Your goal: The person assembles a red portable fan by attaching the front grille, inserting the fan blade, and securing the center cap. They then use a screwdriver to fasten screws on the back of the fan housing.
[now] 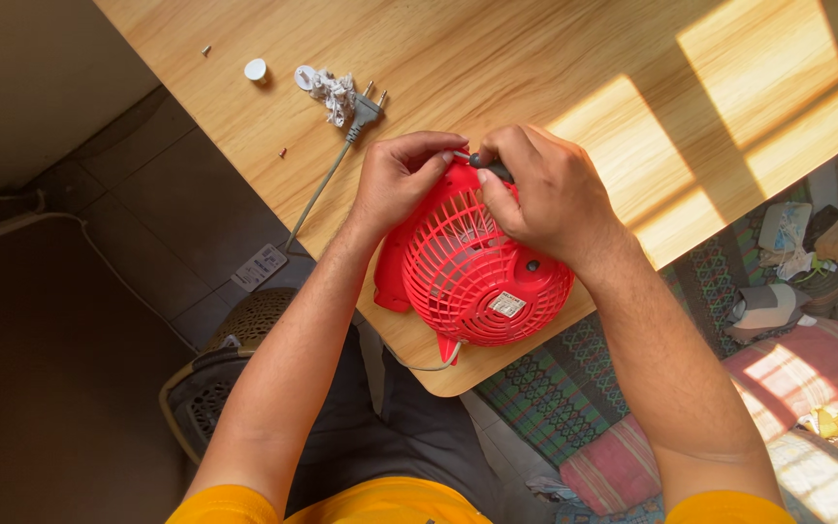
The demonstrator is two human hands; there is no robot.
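Steadying red fan grille (pixel 477 277) on wooden table (pixel 535 68): left hand (pixel 402 180) clasping rim; right hand (pixel 545 194) pinching dark-handled screwdriver (pixel 490 167).

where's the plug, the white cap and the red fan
plug (pixel 365 109), head view, on its grey body
white cap (pixel 256 69), head view, on its round top
red fan (pixel 482 281), head view, on the rear grille
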